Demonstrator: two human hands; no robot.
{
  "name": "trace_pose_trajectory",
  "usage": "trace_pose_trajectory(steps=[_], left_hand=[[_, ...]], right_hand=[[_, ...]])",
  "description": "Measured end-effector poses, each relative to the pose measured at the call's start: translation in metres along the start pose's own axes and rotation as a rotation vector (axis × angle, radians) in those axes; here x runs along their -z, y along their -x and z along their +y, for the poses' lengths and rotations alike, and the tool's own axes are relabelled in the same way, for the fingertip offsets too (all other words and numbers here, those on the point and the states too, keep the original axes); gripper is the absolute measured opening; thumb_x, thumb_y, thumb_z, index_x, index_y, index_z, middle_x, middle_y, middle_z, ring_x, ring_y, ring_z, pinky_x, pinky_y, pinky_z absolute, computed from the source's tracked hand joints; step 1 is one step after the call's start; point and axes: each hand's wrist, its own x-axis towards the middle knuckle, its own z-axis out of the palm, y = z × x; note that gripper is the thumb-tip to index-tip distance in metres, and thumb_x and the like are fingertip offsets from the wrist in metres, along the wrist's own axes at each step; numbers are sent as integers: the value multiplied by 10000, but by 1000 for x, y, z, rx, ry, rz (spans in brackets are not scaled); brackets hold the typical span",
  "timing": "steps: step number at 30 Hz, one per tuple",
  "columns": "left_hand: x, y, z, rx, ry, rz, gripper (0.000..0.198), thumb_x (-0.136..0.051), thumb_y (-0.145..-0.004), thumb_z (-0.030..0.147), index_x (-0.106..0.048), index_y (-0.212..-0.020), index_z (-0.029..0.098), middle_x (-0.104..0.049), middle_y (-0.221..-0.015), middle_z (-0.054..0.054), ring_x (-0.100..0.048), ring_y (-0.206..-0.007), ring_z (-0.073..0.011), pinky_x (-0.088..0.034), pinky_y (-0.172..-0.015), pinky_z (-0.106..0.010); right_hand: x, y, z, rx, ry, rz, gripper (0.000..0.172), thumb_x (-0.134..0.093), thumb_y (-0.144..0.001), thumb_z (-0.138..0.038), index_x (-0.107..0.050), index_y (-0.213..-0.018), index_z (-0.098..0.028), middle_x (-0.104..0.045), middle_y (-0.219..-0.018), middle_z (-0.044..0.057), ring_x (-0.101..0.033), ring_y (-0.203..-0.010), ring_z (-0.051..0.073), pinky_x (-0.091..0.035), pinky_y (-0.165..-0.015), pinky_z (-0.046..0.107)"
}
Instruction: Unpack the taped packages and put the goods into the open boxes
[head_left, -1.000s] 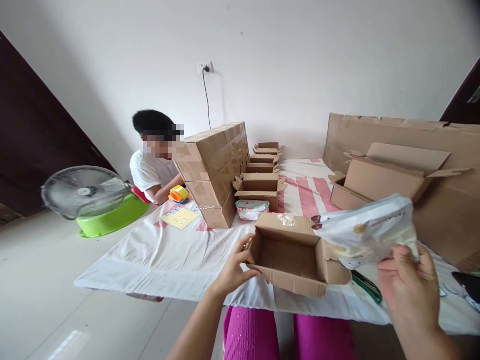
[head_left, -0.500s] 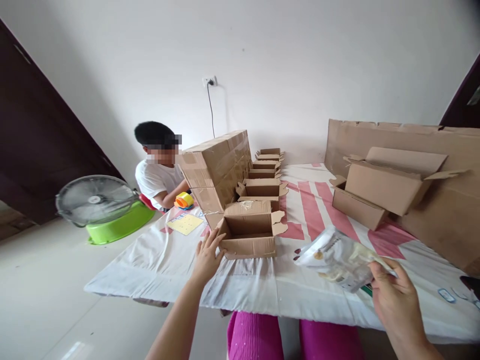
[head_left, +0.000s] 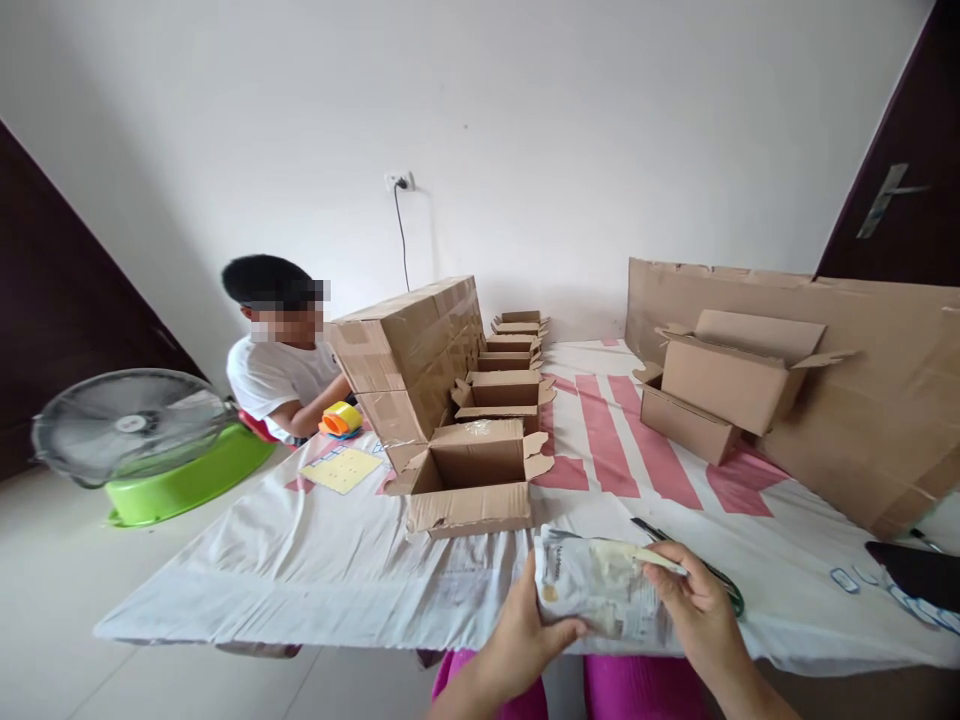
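Note:
Between my two hands is a whitish, partly clear plastic packet with print on it, held over the table's front edge. My left hand grips its left end, thumb across the front. At its upper right, my right hand pinches a pale edge of the packet. Just behind my right hand lies a pair of scissors with a green handle, partly covered. An open cardboard box stands in front of me, left of the packet, its flaps spread; no hand touches it.
More open boxes run in a row toward the wall, beside a stack of taped boxes. At right, two open boxes lean by a cardboard sheet. A person sits left, near a fan.
My left hand has let go of the open box and taken the packet's left end. My right hand has brought the packet left and nearer to me. The view has shifted right.

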Motion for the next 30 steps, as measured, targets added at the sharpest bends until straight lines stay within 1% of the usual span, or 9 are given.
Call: trace_pose_trajectory(steps=[4,8,10,13,17,20,23,27,30], left_hand=[[-15,0,-11,111,288,88,767,-860,-590,558,-586,-1205,192,-699,-1112,-118,-649,-1047,-337,-538,-878,-390],[-15,5,-17,148,345,219,748,-866,-587,545,-576,-1193,218,-697,-1133,-105,-637,-1087,-337,-534,-894,-390],[-13,8,-18,161,311,236,752,-854,-599,558,-569,-1207,220,-699,-1128,-102,-639,-1082,-340,-537,-891,-392],[-7,11,-11,98,239,195,808,-803,-630,628,-538,-1273,217,-689,-1154,-114,-633,-1097,-349,-527,-924,-411],[14,-3,28,-40,83,89,719,-695,-795,564,-449,-1378,221,-615,-1303,-127,-570,-1211,-330,-466,-1030,-435],[35,-46,67,-165,32,132,730,-721,-769,564,-468,-1353,205,-589,-1340,-120,-545,-1237,-323,-452,-1043,-417],[53,-114,93,-164,24,215,718,-799,-680,546,-542,-1246,186,-647,-1245,-98,-587,-1164,-296,-478,-1000,-393],[67,-196,94,-37,-42,243,422,-764,-794,363,-600,-1115,145,-683,-1087,-87,-652,-999,-224,-529,-908,-387],[70,-223,83,59,-119,268,275,-641,-913,327,-613,-1111,138,-659,-1088,-71,-656,-935,-194,-562,-828,-396]], right_hand=[[1,6,13,-90,-86,-53,496,-714,-715,-615,-655,-1040,-245,-717,-951,84,-690,-827,253,-573,-709,324],[-8,18,25,-121,-265,-374,806,-772,-627,-660,-558,-1289,-254,-665,-1192,135,-654,-1068,319,-523,-932,455],[-15,26,28,-156,-229,-470,698,-750,-682,-622,-595,-1254,-253,-683,-1158,125,-641,-1091,331,-483,-987,501],[-17,30,26,-206,-177,-449,499,-674,-775,-584,-651,-1143,-248,-722,-965,86,-678,-956,322,-518,-920,517],[-8,2,-6,-121,-216,-411,480,-742,-742,-521,-632,-1116,-240,-717,-930,64,-678,-905,283,-559,-821,431],[-5,-47,-40,4,-181,-358,485,-775,-726,-487,-599,-1097,-229,-687,-830,31,-657,-780,229,-557,-684,349],[-15,-109,-62,-23,-122,-296,449,-754,-750,-496,-574,-1057,-222,-635,-737,-19,-601,-638,163,-524,-594,295],[-42,-179,-56,-118,-51,-238,275,-686,-862,-369,-583,-1040,-186,-643,-829,0,-601,-645,124,-520,-588,264],[-58,-201,-39,-188,-7,-243,235,-611,-934,-340,-605,-1073,-150,-649,-932,19,-621,-704,116,-543,-621,274]])
